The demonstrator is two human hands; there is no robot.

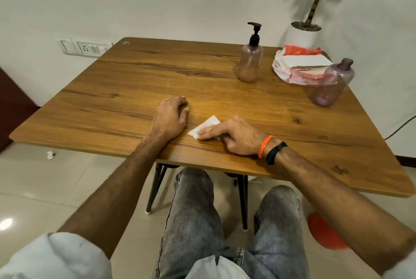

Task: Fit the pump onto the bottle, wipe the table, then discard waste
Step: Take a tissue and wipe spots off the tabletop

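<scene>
No readable writing anywhere; small sticker (pixel 126 42) on wood-grain table (pixel 135 80) illegible. Right hand (pixel 234 138) presses flat white tissue (pixel 203 126) with straight fingers near front edge. Left hand (pixel 172 116) rests loosely curled, holding nothing. Translucent pump bottle (pixel 251 58) upright far right; capless bottle (pixel 332 84) beside tissue pack (pixel 299 64).

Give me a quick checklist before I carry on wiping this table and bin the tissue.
1. Pump seated on bottle: ok, black pump on top, bottle upright.
2. Tissue under right hand: ok, straight fingers press it flat.
3. Left hand free: ok, rests on table, holds nothing.
4. Second bottle: not ok, no cap, near the right edge.
5. Scrap on floor: not ok, not picked up.
6. Bin: cannot tell, none clearly visible.
</scene>
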